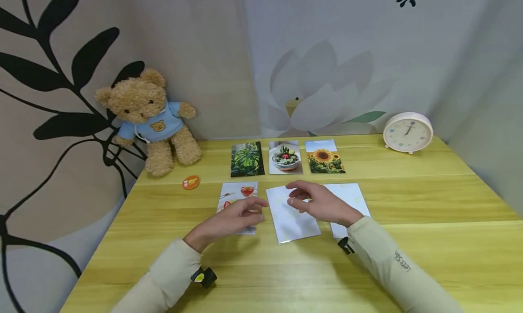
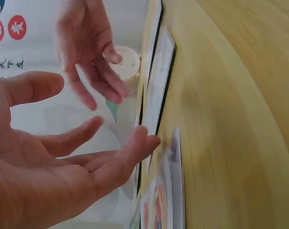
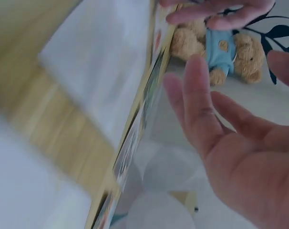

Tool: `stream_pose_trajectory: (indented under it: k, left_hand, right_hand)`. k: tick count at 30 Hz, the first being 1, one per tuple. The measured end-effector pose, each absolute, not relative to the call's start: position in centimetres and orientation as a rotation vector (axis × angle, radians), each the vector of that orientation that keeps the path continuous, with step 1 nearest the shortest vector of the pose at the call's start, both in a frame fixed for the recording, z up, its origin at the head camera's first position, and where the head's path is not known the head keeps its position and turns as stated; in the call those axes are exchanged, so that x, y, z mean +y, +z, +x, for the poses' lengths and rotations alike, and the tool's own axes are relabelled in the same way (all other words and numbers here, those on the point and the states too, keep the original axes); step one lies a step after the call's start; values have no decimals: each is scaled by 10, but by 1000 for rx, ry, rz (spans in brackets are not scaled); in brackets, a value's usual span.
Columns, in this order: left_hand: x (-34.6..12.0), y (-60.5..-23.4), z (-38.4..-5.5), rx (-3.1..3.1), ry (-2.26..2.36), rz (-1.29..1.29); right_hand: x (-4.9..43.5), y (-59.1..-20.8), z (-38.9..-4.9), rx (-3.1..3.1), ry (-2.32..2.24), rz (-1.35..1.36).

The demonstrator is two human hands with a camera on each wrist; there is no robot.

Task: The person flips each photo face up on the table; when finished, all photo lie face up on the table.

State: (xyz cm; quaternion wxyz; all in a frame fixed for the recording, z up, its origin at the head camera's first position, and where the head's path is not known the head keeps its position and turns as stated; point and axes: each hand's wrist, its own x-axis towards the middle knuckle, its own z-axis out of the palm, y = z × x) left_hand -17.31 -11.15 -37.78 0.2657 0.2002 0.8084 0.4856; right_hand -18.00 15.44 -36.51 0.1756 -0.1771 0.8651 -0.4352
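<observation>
My left hand (image 1: 234, 221) hovers over a picture card (image 1: 241, 189) showing food and a red drink, hiding part of it. My right hand (image 1: 316, 202) is held above a white sheet (image 1: 295, 224) lying in the middle of the front row. A second white sheet (image 1: 351, 197) lies to its right, partly behind the right wrist. In the left wrist view, both hands have loosely bent, spread fingers with nothing between them. The right wrist view shows the right hand's fingers (image 3: 199, 95) likewise holding nothing, with the white sheets below.
Behind the front row lie a green leaf card (image 1: 247, 159), a cactus bowl card (image 1: 285, 158) and a sunflower card (image 1: 325, 157). A round orange piece (image 1: 190, 182) lies left. A teddy bear (image 1: 153, 118) and a white clock (image 1: 408, 133) stand along the back.
</observation>
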Motion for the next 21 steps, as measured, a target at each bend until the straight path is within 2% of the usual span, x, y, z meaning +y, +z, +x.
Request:
stream_pose_trajectory:
  k: [7,16,21]
  left_hand:
    - [-97,-378,-174,2209,1266,538]
    - [-84,-379,-174,2187,1286,505]
    - [-82,-380,-177,2147,1394,386]
  right_hand:
    - [174,-372,-172,2606,-1033,-500]
    - [173,-377,-171,2580,-959,-507]
    - [168,-381,-169,2629,-913,-561]
